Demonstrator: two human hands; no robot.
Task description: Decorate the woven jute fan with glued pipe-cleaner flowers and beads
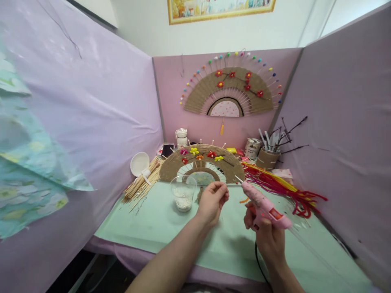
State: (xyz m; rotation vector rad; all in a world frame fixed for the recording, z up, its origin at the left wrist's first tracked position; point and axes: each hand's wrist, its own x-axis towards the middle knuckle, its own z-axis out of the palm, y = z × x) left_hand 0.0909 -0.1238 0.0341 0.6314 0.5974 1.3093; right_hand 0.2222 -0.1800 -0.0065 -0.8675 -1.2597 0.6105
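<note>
My right hand [265,232] is wrapped round a pink hot glue gun [259,201], its metal nozzle pointing up and left and a clear glue stick trailing from its back. My left hand [214,199] is closed in a pinch near the nozzle; whatever lies between the fingertips is too small to make out. Left of that hand is a clear plastic cup [183,195] with small white bits in the bottom. Behind both hands a brown fan-shaped craft [235,169] leans upright, bearing colourful flowers, a twig and white-tipped sticks along its top edge.
Wooden sticks [142,183] lie bundled at the left beside a white bowl [139,164]. Red and yellow pipe cleaners [293,193] spread at the right. A holder [268,158] with twigs and a can [253,148] stand behind. A finished-looking fan [195,95] hangs on the back panel.
</note>
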